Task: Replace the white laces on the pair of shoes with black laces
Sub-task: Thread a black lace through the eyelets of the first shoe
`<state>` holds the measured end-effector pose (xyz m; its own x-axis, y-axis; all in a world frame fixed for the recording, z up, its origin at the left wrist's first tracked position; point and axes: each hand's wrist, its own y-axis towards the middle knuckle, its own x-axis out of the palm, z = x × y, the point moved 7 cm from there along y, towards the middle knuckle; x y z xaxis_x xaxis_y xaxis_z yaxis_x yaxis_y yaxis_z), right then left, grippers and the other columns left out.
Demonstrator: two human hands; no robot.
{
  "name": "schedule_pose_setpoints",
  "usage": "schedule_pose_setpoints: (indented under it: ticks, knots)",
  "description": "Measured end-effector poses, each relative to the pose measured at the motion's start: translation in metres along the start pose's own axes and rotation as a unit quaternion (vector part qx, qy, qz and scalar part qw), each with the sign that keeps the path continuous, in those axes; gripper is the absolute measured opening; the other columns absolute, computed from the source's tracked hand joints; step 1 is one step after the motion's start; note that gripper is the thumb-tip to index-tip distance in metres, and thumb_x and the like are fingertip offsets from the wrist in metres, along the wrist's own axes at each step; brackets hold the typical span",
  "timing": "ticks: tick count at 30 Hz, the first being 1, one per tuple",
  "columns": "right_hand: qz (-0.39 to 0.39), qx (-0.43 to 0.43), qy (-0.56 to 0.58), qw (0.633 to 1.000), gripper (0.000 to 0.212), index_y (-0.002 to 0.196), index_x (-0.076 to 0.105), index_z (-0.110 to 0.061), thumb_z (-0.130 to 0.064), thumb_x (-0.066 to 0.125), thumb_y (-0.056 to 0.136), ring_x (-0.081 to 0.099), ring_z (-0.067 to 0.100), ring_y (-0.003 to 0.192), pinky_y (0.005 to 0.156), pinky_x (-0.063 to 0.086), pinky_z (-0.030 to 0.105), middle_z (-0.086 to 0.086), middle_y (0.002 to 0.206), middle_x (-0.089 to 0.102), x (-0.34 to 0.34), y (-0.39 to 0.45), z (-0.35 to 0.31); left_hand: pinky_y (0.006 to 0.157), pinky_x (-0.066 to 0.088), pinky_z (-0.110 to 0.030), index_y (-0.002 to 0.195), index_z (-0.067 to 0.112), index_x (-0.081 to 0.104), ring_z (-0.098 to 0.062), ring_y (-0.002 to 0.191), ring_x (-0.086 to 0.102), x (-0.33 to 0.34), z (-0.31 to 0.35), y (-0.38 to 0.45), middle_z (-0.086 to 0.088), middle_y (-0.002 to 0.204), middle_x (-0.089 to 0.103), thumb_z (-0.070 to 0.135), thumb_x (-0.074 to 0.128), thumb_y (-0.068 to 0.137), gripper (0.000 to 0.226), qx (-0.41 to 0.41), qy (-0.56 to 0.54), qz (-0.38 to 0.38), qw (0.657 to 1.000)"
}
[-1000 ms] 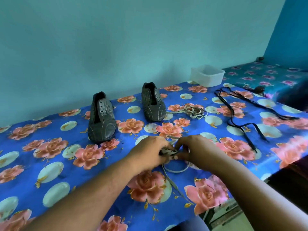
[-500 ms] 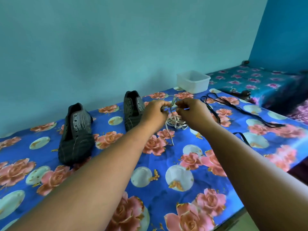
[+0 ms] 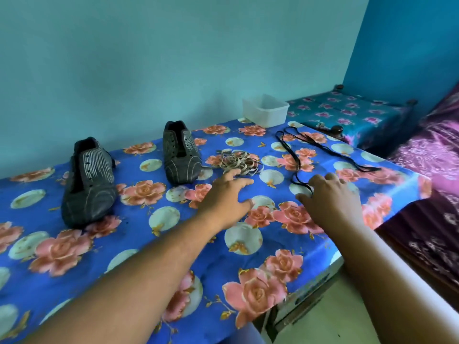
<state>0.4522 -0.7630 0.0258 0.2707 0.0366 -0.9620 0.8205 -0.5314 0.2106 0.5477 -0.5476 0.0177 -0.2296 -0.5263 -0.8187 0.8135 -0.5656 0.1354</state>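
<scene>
Two dark shoes without laces stand on the flowered blue tablecloth: the left shoe and the right shoe. A bundle of white laces lies just right of the right shoe. Black laces stretch across the table's right part. My left hand hovers open just in front of the white bundle, holding nothing. My right hand is spread over the near end of the black laces, its fingertips touching or nearly touching them.
A white plastic tub stands at the back against the turquoise wall. A lower surface with teal flowered cloth and a purple-covered bed lie to the right. The table's front edge runs below my arms.
Both hands held the white lace, carried it away from me to the bundle and let go. The left hand now hangs open; the right has moved rightwards onto the black laces.
</scene>
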Motion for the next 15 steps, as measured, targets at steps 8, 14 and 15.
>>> schedule_pose_setpoints:
  ticks: [8, 14, 15]
  knots:
    - [-0.066, 0.015, 0.03, 0.997, 0.013, 0.083, 0.063, -0.013, -0.024, 0.061, 0.091, 0.056, 0.031, 0.078, 0.062, 0.044, 0.033, 0.011, 0.091, 0.068, 0.004, -0.019, 0.0, 0.106, 0.038, -0.028, 0.119, 0.023, 0.072, -0.017, 0.127, 0.051, 0.004, 0.011, -0.044, 0.002, 0.129, 0.06, 0.028, 0.068, 0.095, 0.025, 0.057, -0.016, 0.02, 0.998]
    - [-0.135, -0.069, 0.107, 0.983, 0.019, 0.074, 0.064, -0.019, -0.034, 0.072, 0.084, 0.064, 0.026, 0.078, 0.06, 0.05, 0.036, 0.002, 0.077, 0.066, 0.012, -0.045, -0.06, 0.097, 0.046, -0.033, 0.116, 0.029, 0.071, -0.013, 0.111, 0.055, -0.014, -0.011, -0.085, 0.006, 0.123, 0.062, 0.034, 0.067, 0.096, 0.021, 0.042, -0.026, 0.022, 0.999]
    - [-0.143, -0.086, 0.118, 0.979, 0.015, 0.078, 0.066, -0.024, -0.036, 0.073, 0.084, 0.064, 0.023, 0.081, 0.06, 0.048, 0.033, -0.002, 0.08, 0.066, 0.012, -0.05, -0.073, 0.093, 0.047, -0.032, 0.115, 0.029, 0.072, -0.012, 0.103, 0.056, -0.018, -0.016, -0.09, 0.006, 0.121, 0.063, 0.034, 0.068, 0.095, 0.021, 0.039, -0.024, 0.026, 0.999]
